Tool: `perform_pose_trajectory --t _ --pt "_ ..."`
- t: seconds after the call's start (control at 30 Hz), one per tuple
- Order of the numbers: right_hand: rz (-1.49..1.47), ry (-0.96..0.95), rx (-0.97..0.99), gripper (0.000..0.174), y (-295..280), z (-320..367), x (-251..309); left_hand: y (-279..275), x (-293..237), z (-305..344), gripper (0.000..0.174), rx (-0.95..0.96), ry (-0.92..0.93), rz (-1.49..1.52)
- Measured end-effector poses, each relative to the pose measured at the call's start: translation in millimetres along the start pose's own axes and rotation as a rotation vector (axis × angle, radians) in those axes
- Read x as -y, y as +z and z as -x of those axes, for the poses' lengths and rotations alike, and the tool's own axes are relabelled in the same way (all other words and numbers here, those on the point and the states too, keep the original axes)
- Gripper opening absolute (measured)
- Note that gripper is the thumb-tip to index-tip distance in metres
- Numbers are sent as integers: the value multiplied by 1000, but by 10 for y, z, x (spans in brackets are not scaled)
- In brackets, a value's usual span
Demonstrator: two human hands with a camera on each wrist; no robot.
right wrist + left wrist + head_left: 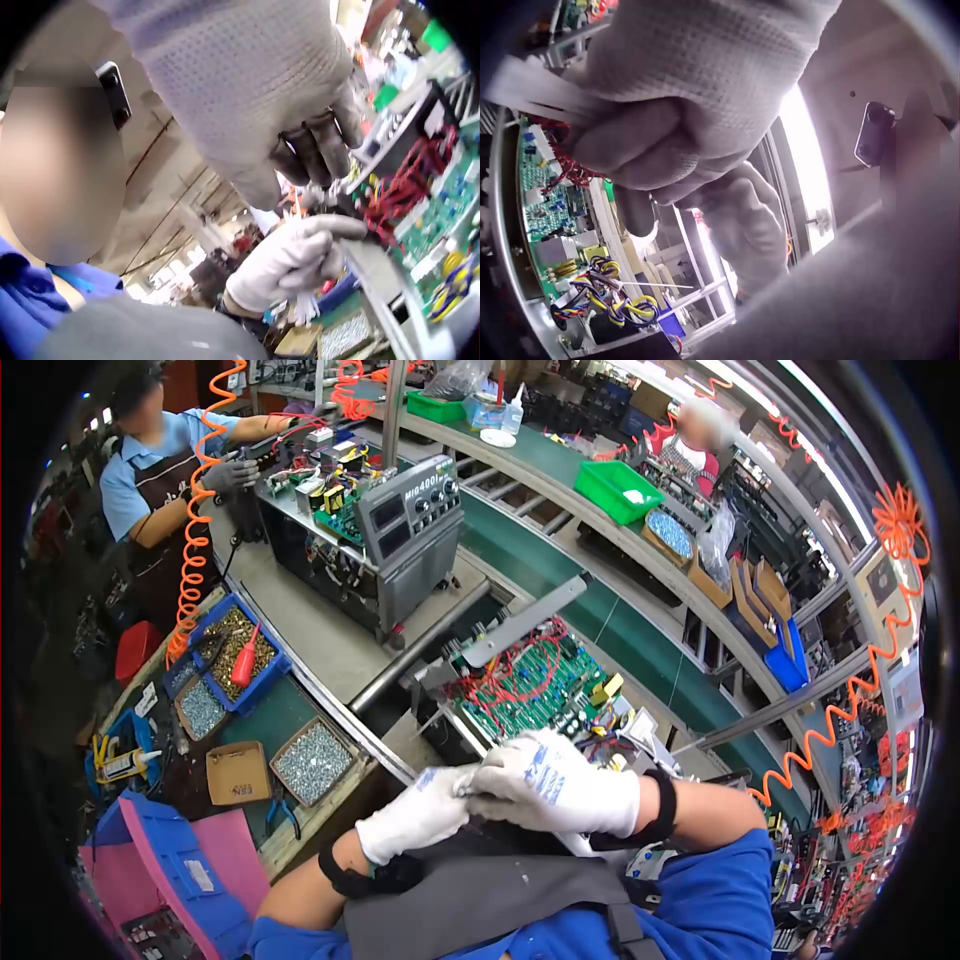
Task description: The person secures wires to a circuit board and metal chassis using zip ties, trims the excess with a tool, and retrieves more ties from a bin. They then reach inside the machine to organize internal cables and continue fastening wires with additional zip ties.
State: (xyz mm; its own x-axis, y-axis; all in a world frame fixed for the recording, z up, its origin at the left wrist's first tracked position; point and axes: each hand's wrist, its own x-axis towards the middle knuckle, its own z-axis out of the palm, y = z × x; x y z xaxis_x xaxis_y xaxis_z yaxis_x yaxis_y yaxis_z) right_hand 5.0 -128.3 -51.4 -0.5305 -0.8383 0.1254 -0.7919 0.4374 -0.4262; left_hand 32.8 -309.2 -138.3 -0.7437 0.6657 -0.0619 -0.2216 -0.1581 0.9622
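Note:
Both hands wear white knit gloves with grey-coated fingers and meet in front of the apron. My left hand (425, 815) is curled round thin white strips (306, 309) that look like cable ties; their blurred ends (540, 94) stick out in the left wrist view. Close against it is my right hand (545, 780), its fingers bent down over the left fingertips. A thin white tip (297, 204) shows between the two hands; whether the right fingers pinch it I cannot tell. Just beyond lies an open unit with a green circuit board (525, 685) and red wires (574, 165).
A metal bracket (530, 622) juts up over the board. Another unit with a grey control panel (415, 510) stands further left, a worker behind it. Screw boxes (312, 760), a blue bin (240, 650) and pliers (283, 815) lie to the left. Orange coiled hoses (830, 720) hang on both sides.

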Motion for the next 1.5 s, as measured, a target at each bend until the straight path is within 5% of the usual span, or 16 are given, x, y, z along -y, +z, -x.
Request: perform_pose_trajectory --t 0.03,0.13,0.33,0.43,0.47,0.6,0.77,0.83,0.87,0.9,1.1,1.17,1.23,1.3,1.37,1.5 --pt "66 140 107 23 -37 -58 57 -44 -149 45 35 -44 -135 -416" --pt "107 149 75 20 11 -190 31 -163 50 105 24 -18 -224 -256" --pt "238 -266 186 15 -36 -85 -203 67 -56 34 10 -20 -365 -135" --pt "29 -292 239 14 -92 13 -410 274 15 -52 11 -109 -233 -116" --pt "-23 -313 198 15 -99 55 -465 282 -32 -80 11 -84 -445 20" --pt "-7 -388 179 16 -102 156 -646 462 212 -104 11 -206 -379 -32" --pt "-406 -180 309 11 -489 269 -731 465 -150 -69 19 -320 -635 -16" --pt "-212 -202 123 13 -689 397 -862 309 -153 43 22 -497 -191 -868" --pt "-269 -172 116 14 -753 445 -897 202 -298 72 27 -632 -336 -856" --pt "-324 -141 119 15 -801 474 -907 111 -211 67 28 -838 -117 -450" --pt "-327 -193 75 21 -523 402 -777 374 -516 -255 33 -209 -426 140" --pt "-359 -109 59 25 -497 445 -831 296 -540 -226 26 -183 -512 69" --pt "-188 -102 44 28 -447 452 -1054 239 -285 -203 23 -364 -260 -78" --pt "-58 4 166 34 -483 353 -1304 52 -30 -256 22 -488 50 -926" --pt "48 34 -54 34 -525 166 -1497 10 34 -373 21 -692 170 -904" --pt "-37 61 48 34 -443 6 -1734 -137 162 -620 19 -765 348 -1145"
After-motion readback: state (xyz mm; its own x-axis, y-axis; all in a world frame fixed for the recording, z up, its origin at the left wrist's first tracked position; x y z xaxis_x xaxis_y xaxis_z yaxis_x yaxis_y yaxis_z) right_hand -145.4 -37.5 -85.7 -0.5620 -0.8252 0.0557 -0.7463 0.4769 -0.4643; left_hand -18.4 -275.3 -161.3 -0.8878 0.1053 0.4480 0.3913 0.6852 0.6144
